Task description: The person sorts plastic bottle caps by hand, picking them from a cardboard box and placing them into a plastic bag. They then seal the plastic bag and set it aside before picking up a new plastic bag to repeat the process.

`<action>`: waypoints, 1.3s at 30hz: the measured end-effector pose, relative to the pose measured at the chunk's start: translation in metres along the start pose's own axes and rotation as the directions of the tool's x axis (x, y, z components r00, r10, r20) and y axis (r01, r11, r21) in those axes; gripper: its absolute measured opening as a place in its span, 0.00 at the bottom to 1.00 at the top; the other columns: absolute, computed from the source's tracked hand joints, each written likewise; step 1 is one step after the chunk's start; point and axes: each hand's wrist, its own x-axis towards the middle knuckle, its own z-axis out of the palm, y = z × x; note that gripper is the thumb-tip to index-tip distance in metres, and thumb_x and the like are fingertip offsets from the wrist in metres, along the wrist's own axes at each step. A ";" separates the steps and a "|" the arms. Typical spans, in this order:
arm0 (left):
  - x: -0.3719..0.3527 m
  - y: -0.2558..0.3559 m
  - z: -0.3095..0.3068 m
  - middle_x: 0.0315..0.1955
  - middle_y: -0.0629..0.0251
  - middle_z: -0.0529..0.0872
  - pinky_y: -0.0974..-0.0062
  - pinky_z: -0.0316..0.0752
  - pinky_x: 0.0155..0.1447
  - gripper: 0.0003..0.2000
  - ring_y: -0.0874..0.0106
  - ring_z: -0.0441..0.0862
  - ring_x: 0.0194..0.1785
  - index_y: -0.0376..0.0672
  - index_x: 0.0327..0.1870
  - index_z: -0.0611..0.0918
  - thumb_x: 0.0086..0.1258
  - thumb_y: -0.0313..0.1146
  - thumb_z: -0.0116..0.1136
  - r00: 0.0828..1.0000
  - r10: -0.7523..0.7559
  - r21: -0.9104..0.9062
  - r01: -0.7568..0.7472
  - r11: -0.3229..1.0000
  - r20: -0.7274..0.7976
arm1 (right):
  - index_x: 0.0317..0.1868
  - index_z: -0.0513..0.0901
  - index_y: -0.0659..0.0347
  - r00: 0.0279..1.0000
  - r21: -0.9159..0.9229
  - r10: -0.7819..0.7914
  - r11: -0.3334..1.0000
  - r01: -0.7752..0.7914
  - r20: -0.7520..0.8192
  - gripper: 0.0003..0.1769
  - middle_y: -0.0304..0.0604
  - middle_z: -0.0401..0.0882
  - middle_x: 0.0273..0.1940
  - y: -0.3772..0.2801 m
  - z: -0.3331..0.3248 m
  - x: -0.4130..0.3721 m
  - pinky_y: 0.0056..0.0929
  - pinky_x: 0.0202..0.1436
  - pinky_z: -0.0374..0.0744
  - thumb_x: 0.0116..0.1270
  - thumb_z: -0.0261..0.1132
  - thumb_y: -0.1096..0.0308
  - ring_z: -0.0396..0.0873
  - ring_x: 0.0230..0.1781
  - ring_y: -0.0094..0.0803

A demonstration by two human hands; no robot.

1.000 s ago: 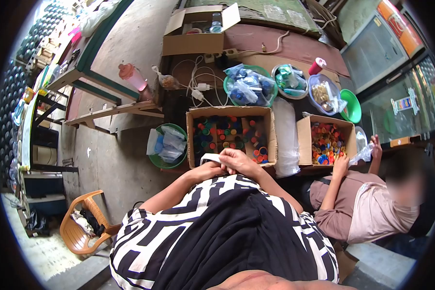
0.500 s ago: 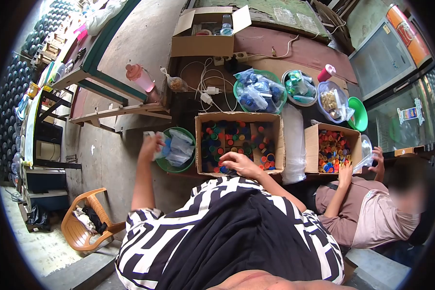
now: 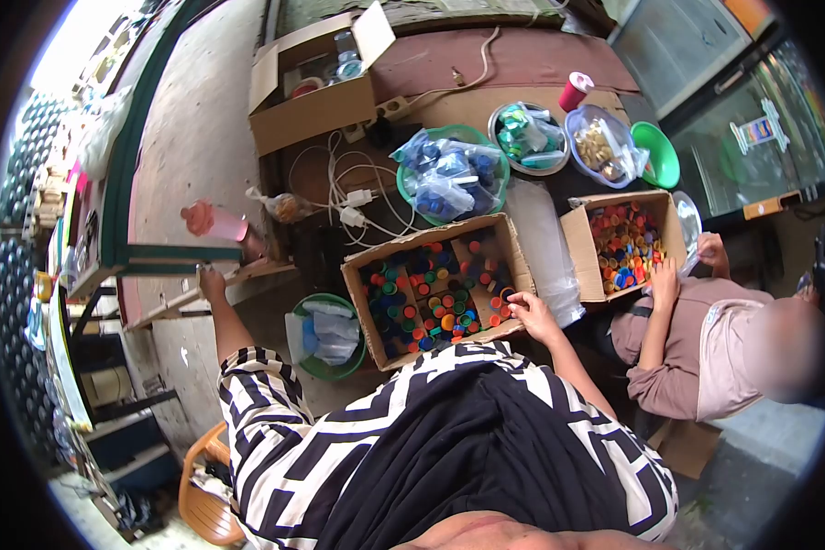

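A cardboard box (image 3: pixel 434 357) with several loose bottle caps (image 3: pixel 447 321) of red, green, blue and orange stands in front of me. My right hand (image 3: pixel 535 317) is at its right edge, fingers loosely curled and apart beside an orange ring-shaped cap (image 3: pixel 497 302). I see nothing held in it. My left hand (image 3: pixel 213 282) is stretched far out to the left, its fingers closed at the wooden rail (image 3: pixel 183 298) of a bench. Between that arm and the box sits a green basin (image 3: pixel 344 368) containing clear plastic bags (image 3: pixel 330 336) with something blue.
On the right, a person's hand (image 3: pixel 666 280) rests at a second cap box (image 3: pixel 576 240). Behind stand basins of bagged caps (image 3: pixel 454 174), a pink tumbler (image 3: pixel 575 90), white cables (image 3: pixel 348 197) and an open carton (image 3: pixel 312 119). An orange plastic chair (image 3: pixel 202 504) is lower left.
My left hand has left the green basin and the plastic it was handling, reaching left to the bench rail. My right hand has moved right, to the box edge. The view has turned and shifted.
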 end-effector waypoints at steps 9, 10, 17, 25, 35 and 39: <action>0.008 -0.006 0.021 0.46 0.43 0.83 0.51 0.72 0.55 0.15 0.47 0.80 0.52 0.34 0.43 0.82 0.61 0.34 0.51 0.988 -0.026 0.205 -0.006 0.979 0.155 | 0.50 0.80 0.64 0.998 -0.140 0.068 0.988 -0.065 0.017 0.13 0.44 0.84 0.43 -0.003 0.009 0.012 0.30 0.49 0.79 0.67 0.61 0.68 0.83 0.43 0.32; -0.003 0.007 0.008 0.46 0.47 0.84 0.50 0.72 0.55 0.14 0.49 0.80 0.52 0.38 0.44 0.83 0.60 0.34 0.52 0.986 0.008 0.182 -0.038 0.983 0.165 | 0.49 0.80 0.65 0.998 -0.153 0.053 0.987 -0.047 0.036 0.13 0.45 0.84 0.44 -0.009 0.010 0.013 0.30 0.50 0.78 0.67 0.60 0.68 0.83 0.43 0.32; -0.001 0.002 0.025 0.47 0.54 0.85 0.51 0.72 0.57 0.15 0.53 0.80 0.54 0.48 0.45 0.85 0.58 0.32 0.52 0.990 -0.080 0.179 0.059 0.982 0.112 | 0.46 0.79 0.62 0.996 -0.297 -0.084 0.951 0.087 0.024 0.11 0.49 0.79 0.44 -0.006 0.022 0.034 0.36 0.49 0.78 0.65 0.61 0.68 0.81 0.44 0.43; -0.018 -0.001 0.025 0.52 0.53 0.81 0.46 0.64 0.63 0.16 0.54 0.76 0.58 0.47 0.47 0.85 0.57 0.37 0.58 1.000 0.026 0.330 -0.027 0.943 0.007 | 0.45 0.78 0.63 0.939 -0.357 -0.324 0.895 0.266 -0.112 0.09 0.50 0.76 0.44 -0.034 0.025 0.050 0.40 0.49 0.76 0.66 0.59 0.71 0.78 0.45 0.48; -0.158 0.104 -0.042 0.47 0.60 0.84 0.61 0.72 0.58 0.10 0.59 0.80 0.53 0.45 0.45 0.85 0.65 0.34 0.59 0.961 0.260 -0.143 -0.271 0.952 -0.091 | 0.44 0.81 0.61 0.847 -0.715 -0.353 0.697 -0.045 -0.397 0.14 0.48 0.77 0.45 0.036 -0.049 0.052 0.41 0.55 0.74 0.57 0.60 0.81 0.74 0.51 0.44; -0.213 0.159 -0.060 0.45 0.59 0.85 0.67 0.74 0.57 0.08 0.61 0.81 0.50 0.39 0.43 0.85 0.66 0.29 0.58 0.929 0.359 -0.416 -0.363 0.834 -0.092 | 0.44 0.83 0.58 0.819 -0.768 -0.388 0.633 -0.096 -0.422 0.15 0.45 0.77 0.46 0.071 -0.040 0.049 0.42 0.55 0.73 0.54 0.62 0.79 0.73 0.52 0.43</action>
